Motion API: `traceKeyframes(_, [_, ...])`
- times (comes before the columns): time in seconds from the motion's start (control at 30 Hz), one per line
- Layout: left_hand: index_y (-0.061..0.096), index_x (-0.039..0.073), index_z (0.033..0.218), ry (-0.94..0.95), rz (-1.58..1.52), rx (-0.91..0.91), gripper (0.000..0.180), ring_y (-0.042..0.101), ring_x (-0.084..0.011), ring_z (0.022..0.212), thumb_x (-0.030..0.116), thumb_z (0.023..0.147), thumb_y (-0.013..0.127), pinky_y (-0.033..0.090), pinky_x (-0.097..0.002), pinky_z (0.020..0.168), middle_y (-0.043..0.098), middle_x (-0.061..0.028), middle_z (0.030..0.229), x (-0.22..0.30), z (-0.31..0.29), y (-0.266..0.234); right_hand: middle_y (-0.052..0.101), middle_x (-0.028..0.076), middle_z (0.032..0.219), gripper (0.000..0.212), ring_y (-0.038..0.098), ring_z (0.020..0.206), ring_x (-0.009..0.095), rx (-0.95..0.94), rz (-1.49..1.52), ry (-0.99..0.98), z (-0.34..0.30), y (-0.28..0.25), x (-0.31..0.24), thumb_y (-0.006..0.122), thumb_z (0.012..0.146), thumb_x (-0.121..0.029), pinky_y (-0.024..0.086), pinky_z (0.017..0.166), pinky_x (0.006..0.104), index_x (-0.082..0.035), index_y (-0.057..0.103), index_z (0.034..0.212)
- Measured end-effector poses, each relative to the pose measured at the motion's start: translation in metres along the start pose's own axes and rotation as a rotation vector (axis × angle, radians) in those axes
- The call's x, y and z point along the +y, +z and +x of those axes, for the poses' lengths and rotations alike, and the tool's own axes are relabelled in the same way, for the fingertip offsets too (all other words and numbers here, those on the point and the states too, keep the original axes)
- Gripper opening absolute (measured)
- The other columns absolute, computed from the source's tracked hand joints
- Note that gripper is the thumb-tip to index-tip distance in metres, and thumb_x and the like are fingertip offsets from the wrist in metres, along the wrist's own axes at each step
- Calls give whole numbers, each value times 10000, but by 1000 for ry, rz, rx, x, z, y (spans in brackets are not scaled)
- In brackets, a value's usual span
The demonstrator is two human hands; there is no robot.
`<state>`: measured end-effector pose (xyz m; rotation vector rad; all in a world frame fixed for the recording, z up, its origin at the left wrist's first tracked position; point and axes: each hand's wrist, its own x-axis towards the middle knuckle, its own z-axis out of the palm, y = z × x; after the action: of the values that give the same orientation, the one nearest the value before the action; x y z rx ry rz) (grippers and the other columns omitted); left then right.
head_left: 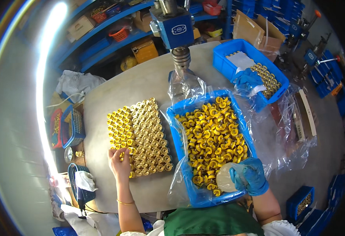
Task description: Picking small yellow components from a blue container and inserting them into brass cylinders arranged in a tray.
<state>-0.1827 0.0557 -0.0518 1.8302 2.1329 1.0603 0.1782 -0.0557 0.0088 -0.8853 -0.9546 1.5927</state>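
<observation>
Brass glints under the fingers (122, 154) of the bare left hand (119, 163), which press down lightly, spread and closed on nothing, at the near left corner of a block of small brass parts (141, 135) set upright in tight rows on the bench (113, 92); the touch reads as steadying or straightening the rows so that they stay packed. Just beyond those fingers the block divides in two, brighter yellow pieces on the far left and paler ring-topped ones toward the middle, sorted side by side so each kind is easy to tell apart. The right hand (251, 176), in a blue glove, hangs over the near right corner of a blue bin (188, 187) lined with clear plastic, its fingers curled around a pale, round, translucent thing (224, 181); whether that is a lid, a disc or a wad of film cannot be told. Under and ahead of that hand the bin is heaped with loose yellow-and-brass fittings (211, 135), kept close for easy reach. Farther out, past the bin, a blue press machine (174, 27) stands over the bench with its steel nose pointing down. To the right of it a second blue bin (227, 65) holds more brass parts, white sheets and a spare blue glove (246, 80). Left of the bare hand, off the bench edge, small wire baskets (73, 126) sit low.
</observation>
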Motion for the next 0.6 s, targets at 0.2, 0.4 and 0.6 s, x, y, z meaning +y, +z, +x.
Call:
traceKeyframes(0.2, [615, 49, 741, -60, 89, 29, 130, 457, -236, 669, 175, 711, 625, 372, -335, 594, 429, -75, 715, -29, 6, 16, 556, 75, 561, 348, 524, 440, 113, 15, -5, -42, -1, -1, 2, 499, 817, -285, 411, 402, 213, 40, 570, 920])
traceKeyframes(0.4, [629, 73, 745, -70, 165, -31, 108, 458, -238, 669, 161, 685, 638, 377, -345, 609, 440, -79, 716, -36, 6, 26, 556, 68, 570, 318, 522, 453, 110, 21, 35, -49, -2, -2, 4, 505, 817, -264, 412, 415, 214, 39, 577, 878])
traceKeyframes(0.6, [647, 94, 815, -32, 214, -78, 164, 459, -217, 684, 138, 657, 655, 383, -325, 628, 451, -57, 707, -28, 5, 23, 552, 58, 584, 281, 519, 466, 101, -15, 91, -29, -1, 0, 2, 494, 828, -233, 413, 431, 209, 33, 579, 861])
